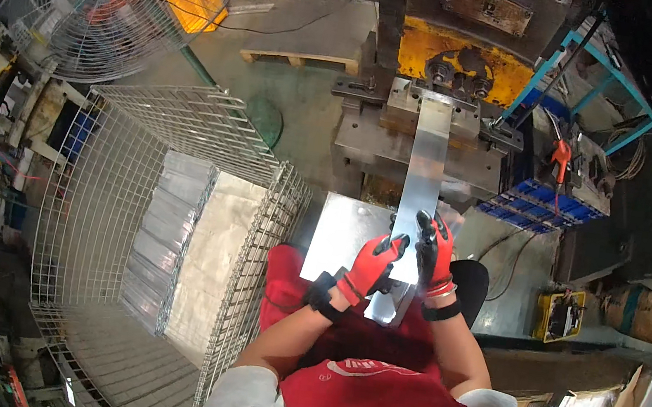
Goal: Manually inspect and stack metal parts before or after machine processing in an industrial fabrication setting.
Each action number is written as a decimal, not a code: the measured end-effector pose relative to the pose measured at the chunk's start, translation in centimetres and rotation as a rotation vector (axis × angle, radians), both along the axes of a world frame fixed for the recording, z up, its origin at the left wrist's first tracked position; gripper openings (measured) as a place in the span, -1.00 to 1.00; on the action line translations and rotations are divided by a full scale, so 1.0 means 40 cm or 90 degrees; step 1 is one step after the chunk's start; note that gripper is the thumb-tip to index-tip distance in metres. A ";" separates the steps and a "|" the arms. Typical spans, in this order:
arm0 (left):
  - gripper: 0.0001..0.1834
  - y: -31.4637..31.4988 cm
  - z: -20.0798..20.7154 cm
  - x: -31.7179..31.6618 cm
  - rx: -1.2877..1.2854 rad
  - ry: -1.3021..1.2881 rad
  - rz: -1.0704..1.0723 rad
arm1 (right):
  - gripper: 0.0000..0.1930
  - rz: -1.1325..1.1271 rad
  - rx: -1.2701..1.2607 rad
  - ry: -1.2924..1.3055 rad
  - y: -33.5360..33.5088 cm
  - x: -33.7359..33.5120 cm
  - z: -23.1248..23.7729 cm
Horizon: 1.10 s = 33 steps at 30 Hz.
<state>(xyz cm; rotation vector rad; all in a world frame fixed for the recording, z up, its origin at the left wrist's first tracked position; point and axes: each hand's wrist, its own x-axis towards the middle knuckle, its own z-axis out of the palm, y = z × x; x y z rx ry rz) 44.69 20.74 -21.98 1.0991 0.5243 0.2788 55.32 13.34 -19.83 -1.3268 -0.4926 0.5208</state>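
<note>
A long, flat, shiny metal strip (425, 167) runs away from me, its far end resting in the metal die (402, 106) of a press. My left hand (371, 266), in a red work glove with dark fingertips, grips the strip's left edge near its close end. My right hand (436, 252), gloved the same way, closes on the right edge, slightly farther forward. Fingers beneath the strip are hidden. Beside my left hand lies a broad bright metal plate (345, 231). Close to my lap, below the strip, another shiny metal piece (385, 307) shows.
On my left stands a large wire cage (265, 220) partly filled with stacked metal strips (163, 239) and a cardboard sheet (216, 246). Beyond it are a fan (111, 15) and a wooden pallet (308, 34). A red air gun (561, 157) hangs over blue crates (538, 204) at right.
</note>
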 end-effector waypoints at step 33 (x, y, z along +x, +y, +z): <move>-0.34 -0.022 0.003 -0.079 0.370 -0.150 -0.148 | -0.78 0.095 0.077 -0.031 0.021 0.095 0.029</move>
